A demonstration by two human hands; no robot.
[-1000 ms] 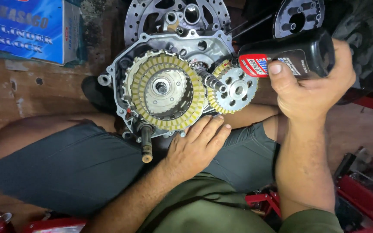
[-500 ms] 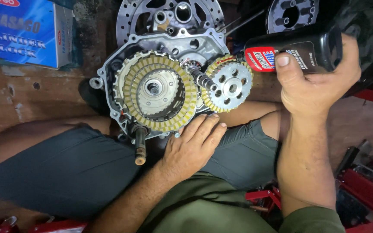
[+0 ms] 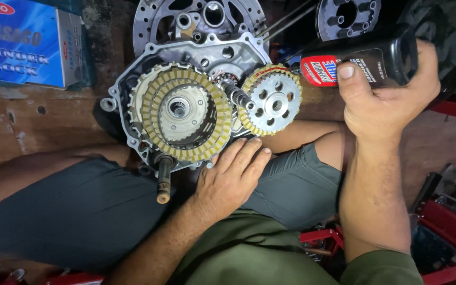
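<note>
**On the lap: engine case, gear and a bottle tipped over it**

Across both thighs, propped against grey shorts (image 3: 80, 211) — an engine case (image 3: 133, 100) with the clutch pack (image 3: 183, 111) sitting in its middle, friction plates showing as tan rings. Just right of that, a drilled gear (image 3: 272, 100) with a tan toothed rim, hanging past the case's right edge, splined shaft (image 3: 236, 95) poking out between the two. Another stubby shaft (image 3: 163, 179) sticking off the bottom edge of the case toward the knees.

Left hand (image 3: 228, 179) flat at the lower right corner of the case, fingers spread and straight, tips touching the rim just under the gear — pressing, not pinching anything. Right hand (image 3: 381, 100) wrapped tight round a black bottle (image 3: 365, 60) with a red label, thumb over the label, bottle lying sideways with its nozzle end right by the gear's upper right teeth. Can't tell if anything is coming out.

Behind the case: another round metal housing (image 3: 201, 21) up top, blue cardboard box (image 3: 22, 42) at the upper left on the worn wooden floor (image 3: 27, 121). Red tool tray (image 3: 449, 227) off to the lower right.
</note>
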